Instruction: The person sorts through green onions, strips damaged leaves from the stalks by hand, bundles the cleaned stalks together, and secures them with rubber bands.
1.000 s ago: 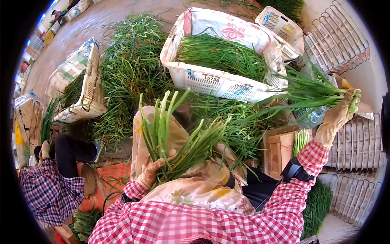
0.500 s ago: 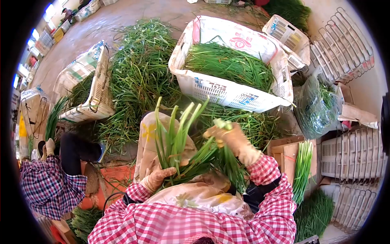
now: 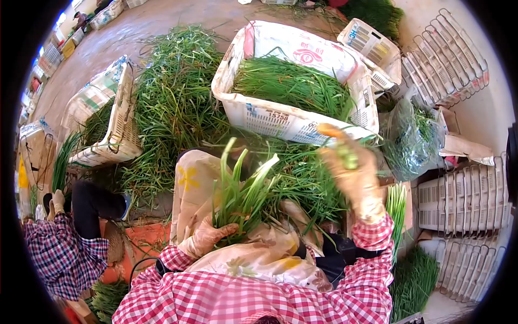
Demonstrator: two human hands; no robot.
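Observation:
My left hand, in a tan glove, is closed round the lower part of a bunch of green stalks above my lap. The pale stalk ends point up and away from me. My right hand, gloved and blurred by motion, is raised in front of the white crate. It grips a green bundle whose pale cut ends show at the fingers. Loose green leaves lie beyond my knees, below that hand.
A tall heap of leaves lies left of the white crate. A plastic bag and stacked crates stand at the right. Light stalks rest by my right arm. A co-worker sits at the far left.
My right hand came in from the far right to my lap, then moved up and right toward the crate. Fewer stalks are spread over my lap. Light stalks by the box now reach further down.

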